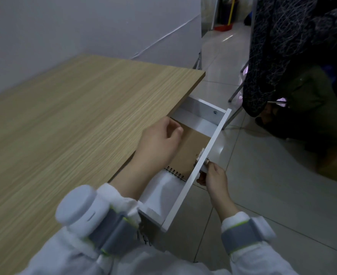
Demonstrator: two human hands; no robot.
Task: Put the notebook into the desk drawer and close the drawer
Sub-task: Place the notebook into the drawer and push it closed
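The white drawer (pixel 185 197) is seen pulled out from under the right edge of the wood-grain surface (pixel 74 120). A brown-covered notebook (pixel 189 151) with a black spiral binding along its near edge is lying inside the drawer, its far part covered by the left hand and its near edge just beside the white drawer floor. The cover appears to rest flat, though the corner under the hand is hidden.

The left hand (pixel 159 143) is reached over the drawer from the surface side, its palm turned down and its fingers curled onto the far part of the notebook; whether the cover is gripped or only touched cannot be told. The right hand (pixel 213 175) is placed on the outer face of the drawer front, its fingers closed around a small round knob (pixel 206 165). A metal fitting is visible on the inner side of the front panel at the same spot.

White sleeves are worn on both arms, and a grey band with a white device is strapped on each wrist (pixel 245 233).

Pale floor tiles (pixel 262 185) are seen to the right of the drawer. Dark patterned fabric (pixel 282 46) is hung over a metal frame further right, and a red dustpan with a yellow handle is seen in the far background.
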